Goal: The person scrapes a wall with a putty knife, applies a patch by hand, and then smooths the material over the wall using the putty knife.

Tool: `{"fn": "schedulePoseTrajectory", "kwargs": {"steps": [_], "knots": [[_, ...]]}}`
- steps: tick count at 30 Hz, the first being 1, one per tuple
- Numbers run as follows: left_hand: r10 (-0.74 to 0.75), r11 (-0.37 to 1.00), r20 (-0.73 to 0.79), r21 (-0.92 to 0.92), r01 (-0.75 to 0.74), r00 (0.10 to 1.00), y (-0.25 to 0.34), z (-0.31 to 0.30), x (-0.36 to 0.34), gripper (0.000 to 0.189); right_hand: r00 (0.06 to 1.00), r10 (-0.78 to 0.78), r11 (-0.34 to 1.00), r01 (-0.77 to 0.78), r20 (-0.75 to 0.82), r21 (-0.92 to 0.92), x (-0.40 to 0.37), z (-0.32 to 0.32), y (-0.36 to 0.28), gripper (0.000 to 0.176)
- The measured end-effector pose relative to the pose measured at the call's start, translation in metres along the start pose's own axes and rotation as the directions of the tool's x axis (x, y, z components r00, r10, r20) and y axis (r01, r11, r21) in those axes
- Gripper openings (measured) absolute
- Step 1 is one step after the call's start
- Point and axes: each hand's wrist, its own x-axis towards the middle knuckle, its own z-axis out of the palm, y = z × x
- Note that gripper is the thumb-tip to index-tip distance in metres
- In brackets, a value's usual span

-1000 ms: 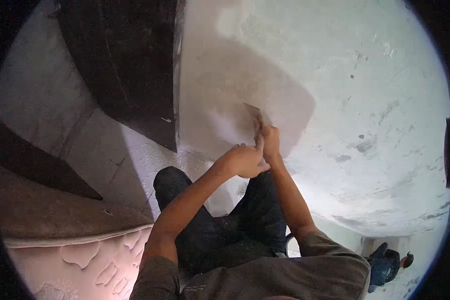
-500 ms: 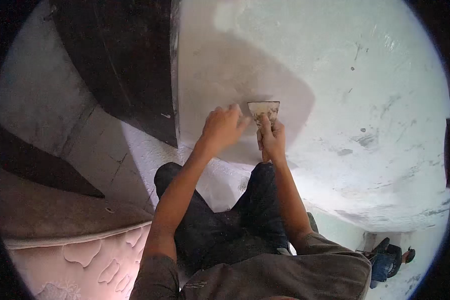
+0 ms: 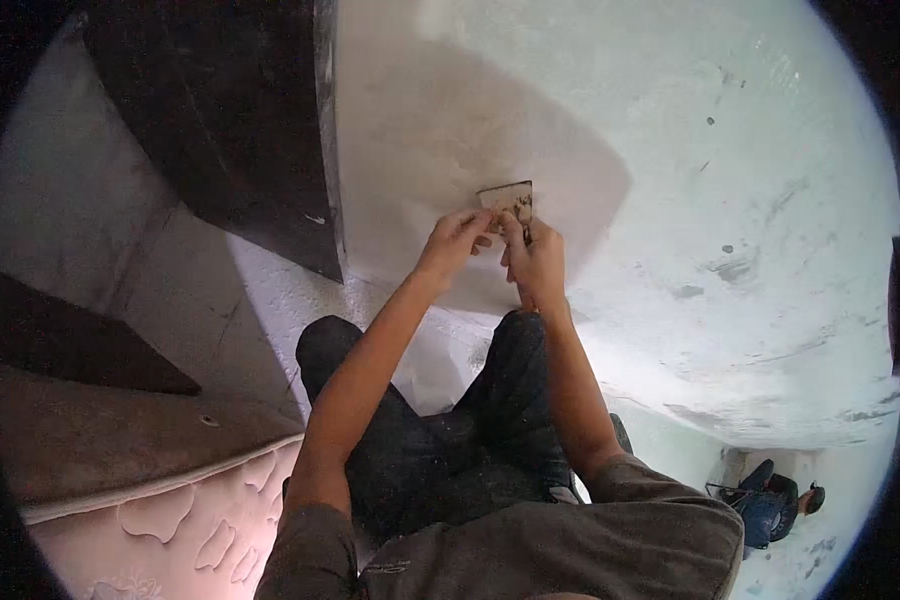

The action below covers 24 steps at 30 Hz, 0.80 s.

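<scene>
My right hand (image 3: 537, 262) is wrapped round the handle of a putty knife (image 3: 510, 198), its wide blade pointing up and away from me, with smears on the blade. My left hand (image 3: 455, 243) is beside it, thumb and fingers pinched together at the blade's left side. Whatever sits between those fingertips is too small to name. Both hands are in front of a pale wall (image 3: 420, 130), above my knees, and a shadow falls on the wall around them.
A dark panel (image 3: 230, 120) stands at the upper left beside the wall. At the lower left lies a pink quilted mattress (image 3: 190, 520) with a brown edge. Another person (image 3: 770, 508) is at the far lower right, near the wall.
My left hand has moved right to the blade and its fingers have pinched together. The putty knife has tilted and shifted slightly left. The view has shifted a little.
</scene>
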Motion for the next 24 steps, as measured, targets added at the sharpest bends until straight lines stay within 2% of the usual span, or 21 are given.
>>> {"fn": "schedulePoseTrajectory", "kwargs": {"steps": [1, 2, 4, 5, 7, 8, 10, 11, 13, 16, 19, 24], "knots": [[0.016, 1.0, -0.06, 0.01, -0.015, 0.998, -0.002, -0.001, 0.0, 0.029, 0.999, -0.049, 0.994, 0.047, -0.016, -0.102, 0.003, 0.001, -0.003, 0.028], [0.017, 1.0, -0.063, 0.006, -0.017, 0.998, -0.004, -0.001, 0.001, 0.029, 0.999, -0.051, 0.993, 0.049, -0.012, -0.104, 0.007, 0.002, -0.007, 0.028], [0.244, 0.954, -0.195, 0.222, -0.199, 0.95, -0.005, 0.004, 0.001, 0.032, 1.0, -0.026, 0.98, 0.022, -0.016, -0.197, 0.013, 0.002, -0.009, 0.027], [0.241, 0.955, -0.194, 0.22, -0.197, 0.951, -0.007, 0.009, 0.0, 0.032, 1.0, -0.022, 0.98, 0.018, -0.017, -0.199, 0.016, 0.003, -0.009, 0.027], [0.455, 0.876, -0.42, 0.371, -0.309, 0.786, 0.007, 0.024, -0.012, 0.034, 0.98, -0.19, 0.956, 0.172, -0.055, -0.239, 0.02, 0.005, -0.007, 0.025], [0.451, 0.877, -0.422, 0.371, -0.305, 0.786, 0.006, 0.029, -0.012, 0.034, 0.981, -0.187, 0.956, 0.169, -0.053, -0.238, 0.021, 0.005, -0.004, 0.025], [0.688, 0.67, -0.348, 0.642, -0.374, 0.637, 0.002, 0.039, -0.012, 0.038, 0.972, -0.224, 0.942, 0.197, -0.072, -0.271, 0.021, 0.007, 0.0, 0.025], [0.685, 0.673, -0.352, 0.642, -0.368, 0.638, -0.001, 0.046, -0.013, 0.038, 0.973, -0.22, 0.943, 0.194, -0.067, -0.27, 0.021, 0.007, 0.001, 0.025], [0.703, 0.61, -0.219, 0.675, -0.415, 0.677, -0.003, 0.051, -0.019, 0.042, 0.937, -0.333, 0.911, 0.292, -0.103, -0.29, 0.015, 0.011, -0.01, 0.025], [0.677, 0.61, -0.177, 0.679, -0.409, 0.714, -0.005, 0.05, -0.018, 0.046, 0.916, -0.383, 0.889, 0.33, -0.118, -0.317, 0.017, 0.015, 0.004, 0.026], [0.669, 0.581, -0.127, 0.705, -0.408, 0.733, -0.005, 0.048, -0.018, 0.048, 0.939, -0.314, 0.913, 0.259, -0.139, -0.315, 0.019, 0.018, 0.015, 0.025], [0.673, 0.527, -0.08, 0.749, -0.401, 0.736, -0.006, 0.049, -0.018, 0.048, 0.935, -0.328, 0.931, 0.297, -0.131, -0.211, 0.023, 0.02, 0.022, 0.022]]}}
